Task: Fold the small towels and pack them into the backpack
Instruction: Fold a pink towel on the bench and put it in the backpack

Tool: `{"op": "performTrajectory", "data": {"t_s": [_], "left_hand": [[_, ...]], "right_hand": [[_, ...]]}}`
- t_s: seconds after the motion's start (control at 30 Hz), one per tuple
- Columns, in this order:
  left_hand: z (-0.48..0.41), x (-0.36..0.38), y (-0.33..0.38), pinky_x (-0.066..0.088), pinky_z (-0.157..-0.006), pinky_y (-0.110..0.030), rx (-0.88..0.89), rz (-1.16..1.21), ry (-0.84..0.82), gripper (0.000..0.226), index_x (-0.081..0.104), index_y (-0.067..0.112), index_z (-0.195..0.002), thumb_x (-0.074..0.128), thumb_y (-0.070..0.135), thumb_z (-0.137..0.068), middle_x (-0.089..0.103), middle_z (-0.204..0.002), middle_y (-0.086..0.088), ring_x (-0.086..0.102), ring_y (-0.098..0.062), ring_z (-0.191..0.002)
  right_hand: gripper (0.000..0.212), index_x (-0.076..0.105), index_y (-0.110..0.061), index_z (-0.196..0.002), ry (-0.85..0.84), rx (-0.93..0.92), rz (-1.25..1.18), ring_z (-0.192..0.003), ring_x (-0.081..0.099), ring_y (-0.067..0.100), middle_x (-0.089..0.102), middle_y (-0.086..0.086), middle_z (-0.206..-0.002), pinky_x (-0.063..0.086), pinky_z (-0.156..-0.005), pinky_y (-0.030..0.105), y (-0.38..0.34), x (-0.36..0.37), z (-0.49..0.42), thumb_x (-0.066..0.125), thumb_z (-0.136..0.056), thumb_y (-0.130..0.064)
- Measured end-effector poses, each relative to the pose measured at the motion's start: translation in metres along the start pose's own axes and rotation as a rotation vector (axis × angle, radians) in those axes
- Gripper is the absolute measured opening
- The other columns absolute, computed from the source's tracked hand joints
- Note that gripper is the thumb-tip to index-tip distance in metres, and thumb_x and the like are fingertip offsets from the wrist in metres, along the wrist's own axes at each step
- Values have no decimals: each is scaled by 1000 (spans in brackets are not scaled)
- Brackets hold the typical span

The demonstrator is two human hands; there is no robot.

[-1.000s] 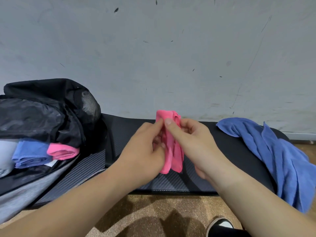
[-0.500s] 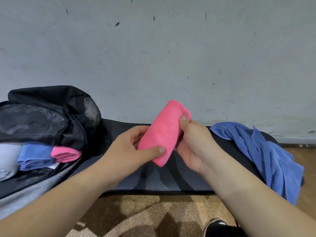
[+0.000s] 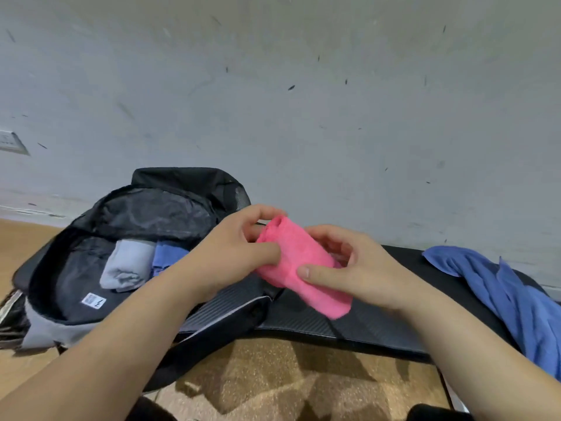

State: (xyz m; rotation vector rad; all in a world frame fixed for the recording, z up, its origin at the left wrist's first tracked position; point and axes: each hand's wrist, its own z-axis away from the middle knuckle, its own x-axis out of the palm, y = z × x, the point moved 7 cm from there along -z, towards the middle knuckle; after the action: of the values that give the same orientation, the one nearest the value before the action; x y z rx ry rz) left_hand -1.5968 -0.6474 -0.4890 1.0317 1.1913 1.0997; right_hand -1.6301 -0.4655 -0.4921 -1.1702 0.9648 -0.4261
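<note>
A person's left hand and right hand both clasp a pink towel, rolled into a tight bundle, above a black padded bench, just right of the open backpack. Folding looks finished. Packing appears next, which calls for keeping the bundle pinched while it goes left into the compartment beside a grey towel and a folded blue towel. A loose blue towel lies crumpled at the bench's right end, not yet folded. Behind stands a scuffed grey wall with a socket; below lies a speckled brown floor.
</note>
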Motion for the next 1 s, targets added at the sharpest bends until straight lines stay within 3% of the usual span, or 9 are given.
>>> {"op": "performTrajectory", "data": {"t_s": [0.13, 0.23, 0.3, 0.37, 0.5, 0.6, 0.77, 0.87, 1.0], "left_hand": [[9, -28, -2, 52, -67, -22, 13, 197, 104, 61, 65, 24, -133, 79, 15, -73, 77, -101, -9, 69, -12, -76], [19, -36, -15, 57, -75, -29, -67, 368, 94, 51, 67, 18, -132, 82, 23, -84, 78, -113, -6, 74, -19, -94], [28, -36, -22, 60, -94, -45, -149, 413, 13, 41, 68, 16, -132, 74, 26, -93, 77, -121, -12, 74, -32, -111], [36, -46, -30, 54, -107, -55, -180, 396, -9, 34, 67, 16, -134, 66, 21, -101, 75, -127, -14, 70, -36, -122], [47, -86, -40, 60, -98, -53, -169, 264, 91, 32, 67, 22, -133, 63, 13, -103, 78, -123, -6, 75, -28, -115], [54, -138, -52, 63, -92, -50, -155, 132, 311, 36, 66, 24, -134, 69, 14, -100, 79, -117, -2, 77, -24, -107], [81, -244, -81, 62, -81, -41, -203, -20, 752, 36, 64, 21, -126, 74, 17, -92, 72, -105, 0, 72, -20, -93], [96, -278, -100, 49, -68, -26, -284, -186, 806, 30, 63, 23, -121, 66, 12, -93, 64, -95, 7, 61, -11, -83], [97, -296, -138, 50, -80, -38, -446, -360, 736, 47, 65, 17, -137, 62, 15, -91, 70, -125, -10, 64, -29, -106]], "right_hand": [[43, 69, -10, -124, -11, 124, -319, -112, 73, 29, 78, 9, -116, 59, -99, 43, -11, 33, -7, 84, -84, -20], [45, 64, -7, -126, 45, 213, -506, -110, 74, 31, 79, 12, -115, 57, -100, 46, -19, 56, -22, 82, -85, -17], [47, 63, -7, -127, 82, 264, -596, -107, 76, 30, 79, 11, -113, 58, -99, 49, -23, 73, -36, 82, -86, -20], [48, 64, -8, -125, 138, 319, -658, -99, 78, 28, 80, 11, -109, 64, -82, 43, -28, 88, -49, 84, -84, -22], [43, 67, -6, -115, 213, 332, -587, -88, 79, 27, 80, 12, -102, 65, -69, 39, -35, 118, -81, 87, -82, -26], [36, 67, -8, -101, 215, 269, -398, -73, 74, 15, 77, 4, -91, 59, -58, 28, -44, 147, -108, 80, -89, -40], [25, 67, -22, -111, 205, -76, 348, -106, 64, 17, 67, -3, -114, 52, -94, 36, -73, 182, -154, 69, -93, -39], [30, 65, -25, -123, 81, -195, 587, -119, 57, 19, 62, -3, -125, 51, -98, 42, -82, 212, -178, 63, -96, -38], [41, 57, -24, -136, -14, -264, 873, -124, 53, 23, 60, -1, -130, 50, -92, 39, -84, 244, -210, 60, -98, -41]]}}
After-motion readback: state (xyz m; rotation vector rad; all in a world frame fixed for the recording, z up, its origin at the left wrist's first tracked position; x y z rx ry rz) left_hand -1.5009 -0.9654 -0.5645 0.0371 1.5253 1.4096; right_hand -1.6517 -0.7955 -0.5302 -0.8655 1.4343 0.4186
